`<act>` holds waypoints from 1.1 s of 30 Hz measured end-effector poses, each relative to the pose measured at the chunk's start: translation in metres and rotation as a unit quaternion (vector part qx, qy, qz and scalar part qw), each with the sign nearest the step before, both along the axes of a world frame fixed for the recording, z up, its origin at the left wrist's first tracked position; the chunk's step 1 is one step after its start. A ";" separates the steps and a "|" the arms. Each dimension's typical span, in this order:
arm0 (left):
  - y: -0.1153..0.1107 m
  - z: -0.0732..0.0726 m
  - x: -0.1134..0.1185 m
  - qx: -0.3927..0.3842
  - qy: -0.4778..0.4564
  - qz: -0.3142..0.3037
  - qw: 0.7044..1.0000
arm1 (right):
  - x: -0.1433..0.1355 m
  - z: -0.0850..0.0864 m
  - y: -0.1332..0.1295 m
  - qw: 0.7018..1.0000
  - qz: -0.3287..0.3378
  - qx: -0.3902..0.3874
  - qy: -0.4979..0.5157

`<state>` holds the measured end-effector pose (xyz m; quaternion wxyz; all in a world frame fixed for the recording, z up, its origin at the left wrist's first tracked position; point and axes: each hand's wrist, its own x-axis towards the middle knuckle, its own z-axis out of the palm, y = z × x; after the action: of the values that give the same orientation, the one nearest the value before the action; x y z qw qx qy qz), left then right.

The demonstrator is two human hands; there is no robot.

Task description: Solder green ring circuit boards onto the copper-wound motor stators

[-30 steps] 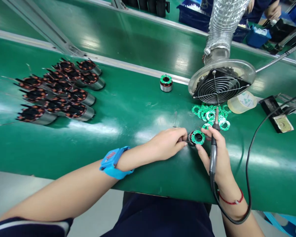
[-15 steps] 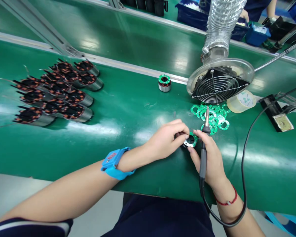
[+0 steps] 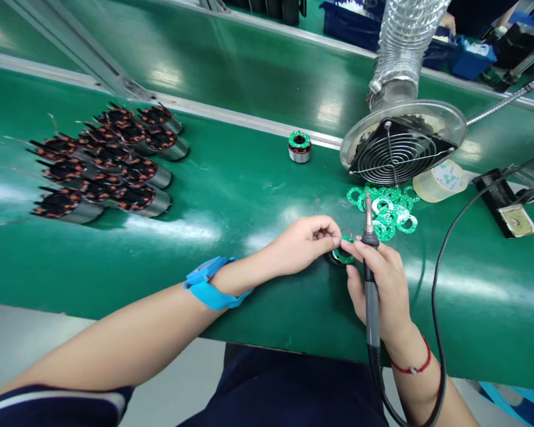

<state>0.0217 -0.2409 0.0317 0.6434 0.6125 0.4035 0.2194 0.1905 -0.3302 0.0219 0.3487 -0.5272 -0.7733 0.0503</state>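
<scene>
A motor stator [image 3: 333, 260] with a green ring circuit board [image 3: 345, 256] on top stands on the bench between my hands, partly covered by fingers. My left hand [image 3: 309, 244] pinches thumb and forefinger together at the board's upper left edge; a thin wire shows close by, but what the tips hold is too small to tell. Held in my right hand [image 3: 385, 284] is a soldering iron [image 3: 371, 308], its metal tip pointing away from me. The right forefinger reaches to the board's upper edge, and the thumb is beside its lower right.
Loose green ring boards [image 3: 385, 210] lie in a pile beneath a fume extractor fan [image 3: 394, 157]. Right of it are a tape roll [image 3: 440, 181] and an iron stand with sponge [image 3: 507, 207]. Another stator with board [image 3: 299, 148] stands behind; several stators [image 3: 111, 160] cluster left. The iron's cord [image 3: 436, 296] loops right.
My right forefinger has moved left across the board's upper edge, and the right thumb has shifted slightly right. The soldering iron has tilted a little. My left hand keeps its pinch at the board.
</scene>
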 end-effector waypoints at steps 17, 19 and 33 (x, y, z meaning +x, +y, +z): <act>0.006 -0.010 0.002 0.033 0.061 0.025 0.997 | 0.013 -0.005 -0.019 0.970 -0.050 0.044 0.236; 0.007 -0.009 0.003 0.031 0.065 0.022 0.997 | 0.013 -0.004 -0.019 0.972 -0.043 0.037 0.227; 0.005 -0.010 0.007 0.104 0.093 0.026 0.990 | 0.004 -0.006 -0.003 0.990 -0.013 -0.027 0.140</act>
<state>0.0283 -0.2362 0.0220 0.5302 0.6827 0.4527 0.2188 0.1941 -0.3334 0.0162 0.4398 -0.5342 -0.7082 0.1403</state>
